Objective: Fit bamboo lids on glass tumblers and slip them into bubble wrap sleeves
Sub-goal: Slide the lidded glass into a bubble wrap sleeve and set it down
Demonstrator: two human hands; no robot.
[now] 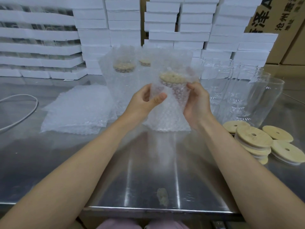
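Black print "泽 A" and "沧州" on the cardboard carton [283, 30], upper right

Light was bright, even and cool, falling from overhead. Below the fingers [146, 96] the steel table [153, 179] carried long pale streaks of glare and a hazy reflection of the bubble wrap sleeve [171, 106]. Shadows were faint and soft-edged. Between the fingers the sleeve looked slightly smeared, and the bamboo lid [171, 77] inside it was unsharp. Beyond the fingers the foam boxes [194, 37] were washed nearly white. Left and right of the fingers, wide-angle distortion bowed the stacks and stretched the forearms [74, 171] toward the corners.
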